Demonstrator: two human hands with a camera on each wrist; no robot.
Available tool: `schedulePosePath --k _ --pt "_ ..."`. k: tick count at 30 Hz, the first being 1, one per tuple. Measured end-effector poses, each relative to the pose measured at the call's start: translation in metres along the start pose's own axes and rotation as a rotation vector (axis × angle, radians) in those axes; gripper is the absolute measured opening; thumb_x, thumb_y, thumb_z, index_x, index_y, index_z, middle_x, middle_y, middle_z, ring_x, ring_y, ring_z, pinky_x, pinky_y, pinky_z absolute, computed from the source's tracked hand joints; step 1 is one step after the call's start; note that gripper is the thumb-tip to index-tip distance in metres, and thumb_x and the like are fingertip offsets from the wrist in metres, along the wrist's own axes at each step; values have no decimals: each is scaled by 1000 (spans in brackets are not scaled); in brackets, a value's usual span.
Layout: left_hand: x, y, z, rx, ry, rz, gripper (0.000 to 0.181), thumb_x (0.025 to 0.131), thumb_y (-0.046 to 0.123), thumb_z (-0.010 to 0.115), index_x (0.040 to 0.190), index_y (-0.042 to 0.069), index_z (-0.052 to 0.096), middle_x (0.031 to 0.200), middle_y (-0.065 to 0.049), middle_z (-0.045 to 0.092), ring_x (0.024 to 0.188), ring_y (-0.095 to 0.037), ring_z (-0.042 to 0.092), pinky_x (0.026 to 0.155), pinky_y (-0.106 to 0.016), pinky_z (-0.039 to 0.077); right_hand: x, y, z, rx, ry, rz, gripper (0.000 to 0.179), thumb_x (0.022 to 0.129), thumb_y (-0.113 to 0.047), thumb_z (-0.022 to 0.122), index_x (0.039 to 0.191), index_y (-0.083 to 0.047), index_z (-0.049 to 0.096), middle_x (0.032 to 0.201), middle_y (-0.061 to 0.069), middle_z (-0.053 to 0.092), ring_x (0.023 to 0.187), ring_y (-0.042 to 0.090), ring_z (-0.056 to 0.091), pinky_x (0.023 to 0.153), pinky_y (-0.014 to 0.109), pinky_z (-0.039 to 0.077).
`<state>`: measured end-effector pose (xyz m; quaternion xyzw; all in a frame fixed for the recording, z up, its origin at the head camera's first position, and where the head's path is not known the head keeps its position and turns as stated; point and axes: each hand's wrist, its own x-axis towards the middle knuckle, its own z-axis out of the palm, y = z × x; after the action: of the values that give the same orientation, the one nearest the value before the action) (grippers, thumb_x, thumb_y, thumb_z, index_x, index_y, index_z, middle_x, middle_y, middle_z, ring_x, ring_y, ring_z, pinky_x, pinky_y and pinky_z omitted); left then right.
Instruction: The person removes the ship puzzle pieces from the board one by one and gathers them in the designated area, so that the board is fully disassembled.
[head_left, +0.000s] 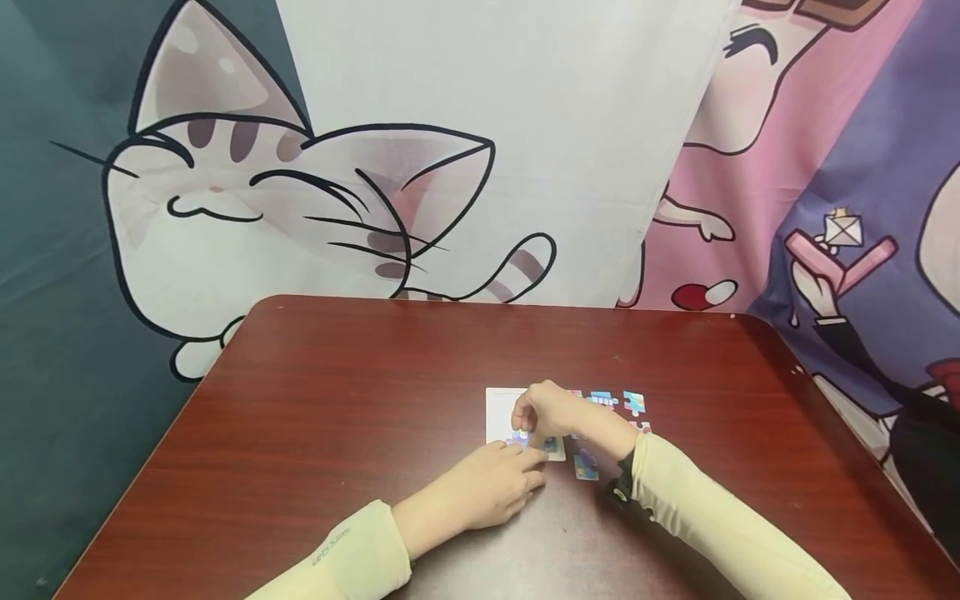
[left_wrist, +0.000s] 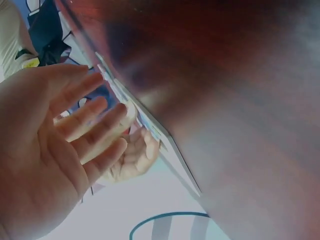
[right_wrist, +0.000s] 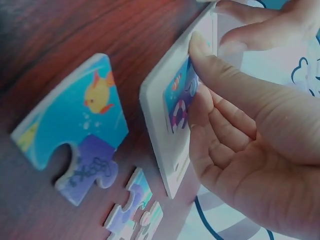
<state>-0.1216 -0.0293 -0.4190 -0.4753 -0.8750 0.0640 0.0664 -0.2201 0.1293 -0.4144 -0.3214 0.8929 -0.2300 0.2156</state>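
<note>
A white puzzle board (head_left: 501,410) lies on the table, with colourful puzzle pieces (right_wrist: 178,102) set along its near side. Over that side, my right hand (head_left: 551,410) pinches a purple-and-blue puzzle piece (head_left: 517,437) between thumb and bent fingers. Its thumb (right_wrist: 220,70) comes down right at the board's surface and partly hides the piece. My left hand (head_left: 495,483) rests palm down at the board's near edge, fingertips on or beside that edge. Loosely extended, its fingers (left_wrist: 102,135) hold nothing in the left wrist view.
Loose puzzle pieces lie right of the board, among them a corner piece with a yellow fish (right_wrist: 98,97) and a blue one (head_left: 633,403) farther back. The right forearm hangs over several of them. The brown table (head_left: 337,375) reaches back to a cartoon cat curtain (head_left: 420,208).
</note>
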Motion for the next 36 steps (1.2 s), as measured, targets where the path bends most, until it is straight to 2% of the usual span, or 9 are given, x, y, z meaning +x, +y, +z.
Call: schedulePosePath --k 3,6,11,15,23,27,32,36 --pt "3 2 1 5 -20 6 35 89 34 58 123 26 60 135 4 50 120 -12 50 92 -28 44 2 -3 -1 -12 -17 -1 25 61 0 82 79 -7 68 73 -2 64 67 7 57 69 19 50" --pt "6 5 4 34 -58 -23 38 90 35 57 128 27 57 137 2 50 122 -12 48 93 -27 43 3 -5 -1 2 -28 8 24 62 3 81 80 -6 68 74 -1 64 68 7 56 71 20 52" --pt "9 10 7 79 -106 -61 41 92 36 53 133 29 52 136 2 50 122 -12 46 90 -24 42 3 -5 0 10 -32 36 24 63 6 79 81 -7 68 75 -1 64 68 7 57 72 22 52" --pt "14 10 5 101 -93 -65 39 91 36 54 129 30 56 131 4 54 117 -12 47 85 -24 41 1 -5 0 -14 -5 54 25 62 5 79 80 -9 68 74 -3 64 69 8 56 71 23 52" --pt "19 5 -3 17 -139 -78 37 92 36 54 127 27 58 133 6 53 120 -11 47 91 -22 41 -4 -5 0 -36 17 47 25 65 3 77 79 -12 63 74 -4 59 69 9 50 66 23 46" --pt "18 5 -4 -2 -136 -77 37 92 36 53 127 26 58 133 5 54 120 -11 47 96 -24 39 -6 1 2 -38 46 -31 27 63 3 76 80 -13 62 71 -5 57 65 6 49 60 21 43" --pt "15 7 -5 -35 -152 -90 43 92 42 52 131 25 55 137 2 50 126 -14 43 104 -29 35 -8 14 5 1 76 -161 27 66 2 77 85 -12 64 72 -4 58 67 5 51 62 20 46" --pt "14 7 -5 -66 -175 -95 47 91 46 51 133 25 53 139 2 47 126 -14 41 104 -28 34 -11 20 7 67 78 -192 26 69 3 75 87 -11 64 74 -4 59 71 7 53 64 21 48"
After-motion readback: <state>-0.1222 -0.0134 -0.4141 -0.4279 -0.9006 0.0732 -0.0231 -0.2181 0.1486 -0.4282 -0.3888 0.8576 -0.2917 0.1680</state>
